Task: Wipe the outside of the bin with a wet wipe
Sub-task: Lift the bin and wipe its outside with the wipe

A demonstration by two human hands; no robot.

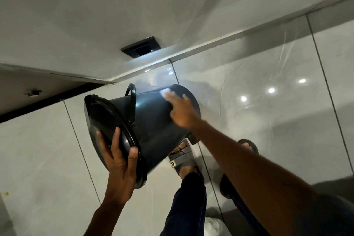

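Bin (153, 120): dark plastic, lidded, tipped sideways.
Left hand (116, 161): grips lid rim, 7 o'clock.
Right hand (182, 111): presses white wipe (164, 92) on it.
Floor (268, 74): glossy grey tiles.

My right hand (181, 110) is smeared by motion, so I cannot make out its fingers, and it covers most of the wet wipe (164, 92), of which only a pale corner shows beyond the fingertips. The bin (153, 120) hides its far side from me, and its lid (107, 120) is partly covered by my left hand (118, 161), whose palm I cannot see. Below the right hand, the bin's base hides part of a sandalled foot (183, 156), and both my forearms and a pale object (214, 226) run off the bottom edge.
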